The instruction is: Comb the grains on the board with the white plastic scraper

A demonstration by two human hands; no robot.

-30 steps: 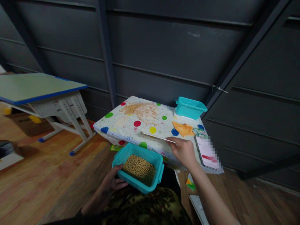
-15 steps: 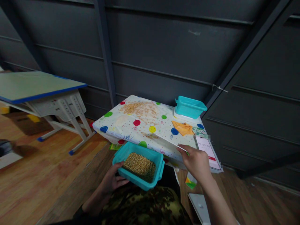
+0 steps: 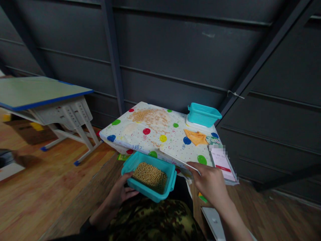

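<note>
My left hand (image 3: 122, 191) grips the left end of a teal plastic box (image 3: 140, 193), tilted under the table's front edge. Round yellowish soybeans (image 3: 150, 175) lie inside it. Between the fingers of my right hand (image 3: 209, 182) is a thin, flat white strip (image 3: 173, 156), its exact kind unclear. The strip reaches left along the front edge of the table (image 3: 130, 137). Just beyond its tip lie a few loose beans (image 3: 155, 144). Farther back, more soybeans (image 3: 140, 115) are spread beside a paler scattered patch (image 3: 159, 119).
Another teal box (image 3: 203, 114) stands on a white base at the back right. An orange cloth (image 3: 197, 137) and a phone (image 3: 223, 164) lie along the right side. A dark panelled wall (image 3: 170, 50) rises behind. To the left stands a desk (image 3: 45, 88).
My right hand has drawn the white strip a little toward the table's front edge, above the box. Fewer beans show near that edge. My left hand and the box have barely moved.
</note>
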